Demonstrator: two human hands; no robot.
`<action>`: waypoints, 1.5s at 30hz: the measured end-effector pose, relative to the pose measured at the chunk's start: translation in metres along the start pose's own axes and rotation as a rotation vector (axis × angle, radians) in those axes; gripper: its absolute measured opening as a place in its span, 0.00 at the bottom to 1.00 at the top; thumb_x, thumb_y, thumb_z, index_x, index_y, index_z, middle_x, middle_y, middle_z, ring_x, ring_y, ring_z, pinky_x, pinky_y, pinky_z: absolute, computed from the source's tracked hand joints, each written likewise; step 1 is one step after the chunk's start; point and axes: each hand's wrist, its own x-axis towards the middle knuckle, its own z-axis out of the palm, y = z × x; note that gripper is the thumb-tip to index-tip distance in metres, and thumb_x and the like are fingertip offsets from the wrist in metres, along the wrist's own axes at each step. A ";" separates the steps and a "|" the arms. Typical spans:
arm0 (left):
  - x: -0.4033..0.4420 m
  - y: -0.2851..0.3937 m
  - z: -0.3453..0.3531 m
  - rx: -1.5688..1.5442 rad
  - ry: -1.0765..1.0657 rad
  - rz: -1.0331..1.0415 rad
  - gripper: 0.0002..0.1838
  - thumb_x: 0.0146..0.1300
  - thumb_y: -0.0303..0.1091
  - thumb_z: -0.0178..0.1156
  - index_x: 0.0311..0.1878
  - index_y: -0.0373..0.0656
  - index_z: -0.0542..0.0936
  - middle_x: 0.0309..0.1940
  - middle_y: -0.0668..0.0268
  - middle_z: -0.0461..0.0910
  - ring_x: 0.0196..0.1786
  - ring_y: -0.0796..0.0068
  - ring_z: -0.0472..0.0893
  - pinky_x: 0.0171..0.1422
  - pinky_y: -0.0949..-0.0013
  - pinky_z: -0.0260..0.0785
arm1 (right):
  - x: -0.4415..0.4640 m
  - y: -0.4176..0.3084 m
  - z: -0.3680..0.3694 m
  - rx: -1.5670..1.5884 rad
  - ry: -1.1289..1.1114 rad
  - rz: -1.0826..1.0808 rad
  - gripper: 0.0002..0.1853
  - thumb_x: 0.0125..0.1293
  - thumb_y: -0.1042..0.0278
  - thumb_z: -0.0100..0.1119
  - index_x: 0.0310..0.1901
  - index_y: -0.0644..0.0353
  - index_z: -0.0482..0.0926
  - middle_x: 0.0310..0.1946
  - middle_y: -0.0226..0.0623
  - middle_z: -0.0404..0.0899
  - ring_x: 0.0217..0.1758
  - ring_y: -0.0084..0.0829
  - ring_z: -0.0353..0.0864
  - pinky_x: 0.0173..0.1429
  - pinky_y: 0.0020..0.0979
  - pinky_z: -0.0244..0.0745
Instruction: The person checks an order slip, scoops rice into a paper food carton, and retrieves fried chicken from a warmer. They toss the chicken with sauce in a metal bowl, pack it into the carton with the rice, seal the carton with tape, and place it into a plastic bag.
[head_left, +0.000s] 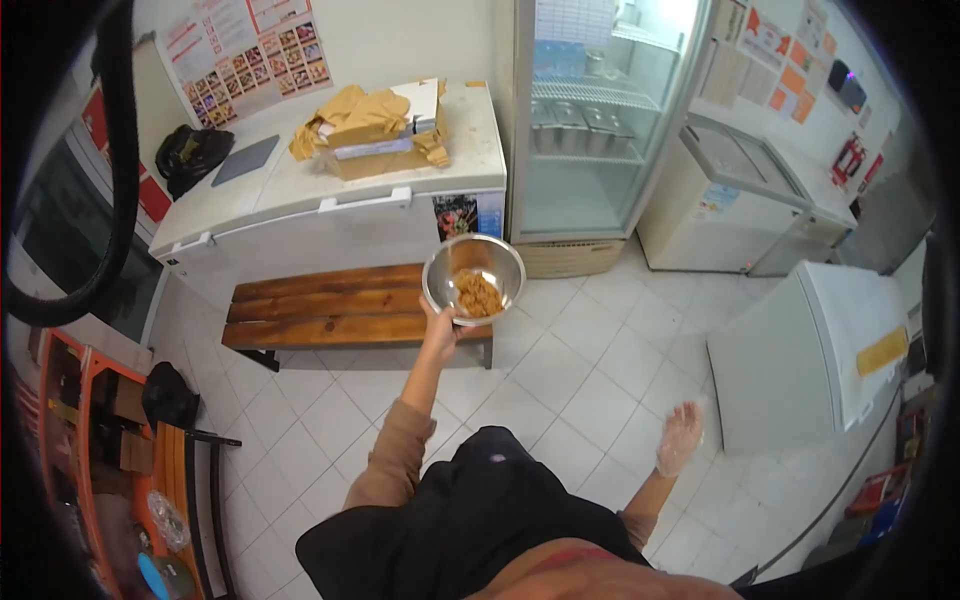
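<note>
A shiny metal mixing bowl [512,262] is in front of me, gripped at its near rim by my left hand [441,330]. Inside, orange-brown crumbly food [479,296] lies toward the near side; I cannot tell its exact kind. Out to my right, over the tiled floor, hangs my right hand [682,432] in a clear plastic glove. Its fingers are stretched out with nothing visible in them, slightly blurred.
Ahead stand a wooden bench [330,305], a chest freezer [270,245] with an opened cardboard box [385,160] on top, and a glass-door fridge [590,180]. More freezers [770,370] line the right. A second bench [175,480] and orange shelving [85,430] are at left.
</note>
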 end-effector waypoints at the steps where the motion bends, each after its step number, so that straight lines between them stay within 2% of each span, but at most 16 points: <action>1: 0.041 0.013 0.020 0.036 0.017 0.030 0.33 0.45 0.20 0.44 0.54 0.54 0.44 0.48 0.53 0.57 0.35 0.62 0.74 0.23 0.71 0.73 | 0.040 0.017 0.023 0.000 -0.013 0.000 0.29 0.52 0.62 0.53 0.55 0.63 0.57 0.51 0.36 0.60 0.51 0.30 0.63 0.53 0.26 0.63; 3: 0.113 0.029 0.047 -0.009 0.024 0.047 0.30 0.44 0.18 0.44 0.51 0.50 0.46 0.46 0.53 0.58 0.40 0.63 0.72 0.26 0.73 0.73 | 0.096 0.040 0.061 0.335 -0.138 0.314 0.32 0.51 0.56 0.54 0.55 0.63 0.56 0.51 0.36 0.60 0.51 0.29 0.63 0.52 0.25 0.62; 7: 0.252 0.043 0.088 -0.067 0.106 0.149 0.30 0.47 0.18 0.43 0.53 0.51 0.45 0.47 0.53 0.57 0.41 0.62 0.71 0.27 0.73 0.74 | 0.188 0.083 0.117 0.327 -0.148 0.458 0.29 0.53 0.55 0.53 0.53 0.61 0.60 0.48 0.36 0.63 0.48 0.28 0.66 0.48 0.24 0.65; 9: 0.314 0.044 0.097 -0.055 0.182 0.141 0.31 0.51 0.20 0.42 0.55 0.56 0.43 0.51 0.55 0.54 0.43 0.60 0.71 0.25 0.69 0.75 | 0.230 0.111 0.120 0.408 0.076 0.733 0.23 0.55 0.58 0.52 0.49 0.59 0.64 0.44 0.35 0.67 0.43 0.28 0.68 0.43 0.22 0.67; 12: 0.375 0.043 0.106 -0.120 0.287 0.087 0.29 0.53 0.22 0.43 0.54 0.57 0.43 0.52 0.57 0.54 0.43 0.61 0.71 0.25 0.68 0.75 | 0.284 0.125 0.143 0.333 0.295 0.774 0.11 0.55 0.63 0.53 0.38 0.58 0.70 0.35 0.31 0.70 0.33 0.26 0.69 0.32 0.20 0.68; 17: 0.394 0.042 0.114 -0.079 0.254 0.060 0.28 0.56 0.30 0.47 0.56 0.51 0.44 0.51 0.54 0.54 0.45 0.62 0.68 0.38 0.67 0.70 | 0.339 0.157 0.128 0.267 0.274 0.695 0.16 0.55 0.62 0.51 0.44 0.59 0.68 0.41 0.34 0.70 0.38 0.27 0.70 0.39 0.23 0.69; 19: 0.394 0.040 0.138 0.648 1.005 0.388 0.31 0.57 0.37 0.49 0.57 0.42 0.42 0.49 0.56 0.58 0.47 0.63 0.66 0.50 0.64 0.62 | 0.359 0.166 0.126 0.252 0.224 0.622 0.17 0.55 0.63 0.51 0.45 0.59 0.67 0.42 0.35 0.69 0.40 0.28 0.70 0.40 0.24 0.69; 20: 0.399 0.048 0.157 0.649 1.004 0.394 0.31 0.57 0.37 0.49 0.57 0.42 0.42 0.49 0.56 0.58 0.47 0.63 0.66 0.50 0.64 0.62 | 0.368 0.174 0.120 0.264 0.295 0.684 0.19 0.55 0.63 0.51 0.47 0.61 0.65 0.44 0.35 0.67 0.43 0.29 0.68 0.43 0.25 0.68; 22: 0.403 0.064 0.198 0.202 0.410 1.068 0.31 0.58 0.41 0.47 0.57 0.34 0.46 0.49 0.56 0.60 0.51 0.64 0.63 0.58 0.66 0.52 | 0.381 0.195 0.102 0.269 0.368 0.756 0.21 0.55 0.64 0.50 0.50 0.62 0.63 0.46 0.36 0.66 0.46 0.31 0.67 0.45 0.27 0.67; 24: 0.421 0.103 0.243 0.568 0.349 1.001 0.27 0.60 0.41 0.44 0.57 0.34 0.52 0.51 0.54 0.61 0.54 0.65 0.61 0.60 0.67 0.48 | 0.392 0.228 0.080 0.437 0.130 0.545 0.19 0.56 0.65 0.50 0.49 0.62 0.64 0.45 0.36 0.67 0.46 0.31 0.67 0.47 0.28 0.66; 27: 0.481 0.133 0.300 0.412 0.211 0.833 0.26 0.60 0.45 0.38 0.52 0.31 0.59 0.51 0.51 0.60 0.54 0.60 0.62 0.58 0.66 0.51 | 0.421 0.217 0.105 0.414 0.079 0.375 0.16 0.57 0.66 0.50 0.46 0.62 0.66 0.41 0.36 0.69 0.43 0.29 0.69 0.44 0.27 0.67; 34: 0.505 0.118 0.314 0.409 0.211 0.646 0.37 0.59 0.58 0.24 0.50 0.30 0.62 0.49 0.46 0.63 0.55 0.54 0.61 0.59 0.64 0.49 | 0.458 0.138 0.197 0.289 0.174 0.605 0.15 0.58 0.65 0.47 0.46 0.62 0.67 0.38 0.33 0.70 0.40 0.28 0.69 0.45 0.26 0.65; 40: 0.404 0.080 0.266 0.248 -0.165 0.629 0.34 0.58 0.60 0.24 0.38 0.37 0.69 0.32 0.60 0.70 0.38 0.72 0.69 0.46 0.73 0.59 | 0.469 0.099 0.269 0.285 0.121 -0.028 0.13 0.59 0.65 0.46 0.43 0.62 0.66 0.40 0.38 0.66 0.40 0.27 0.67 0.41 0.26 0.65; 41: 0.387 0.072 0.255 0.187 -0.258 0.581 0.34 0.58 0.61 0.24 0.34 0.39 0.69 0.26 0.63 0.70 0.32 0.76 0.69 0.42 0.75 0.61 | 0.470 0.090 0.274 0.093 0.144 -0.331 0.13 0.59 0.65 0.45 0.44 0.62 0.65 0.41 0.39 0.65 0.41 0.29 0.67 0.42 0.27 0.65; 43: 0.357 0.061 0.245 -0.210 -0.535 0.151 0.33 0.58 0.61 0.24 0.30 0.42 0.70 0.19 0.68 0.68 0.24 0.79 0.69 0.35 0.76 0.63 | 0.472 0.066 0.288 -0.108 0.166 -0.629 0.13 0.60 0.65 0.43 0.44 0.61 0.65 0.42 0.40 0.63 0.41 0.31 0.66 0.43 0.27 0.65; 45: 0.345 0.035 0.243 -0.080 -0.514 -0.027 0.25 0.60 0.56 0.33 0.30 0.43 0.70 0.16 0.72 0.68 0.21 0.84 0.69 0.29 0.79 0.64 | 0.472 0.042 0.304 -0.217 0.423 -0.917 0.15 0.59 0.60 0.41 0.42 0.64 0.66 0.33 0.39 0.68 0.38 0.30 0.66 0.45 0.28 0.64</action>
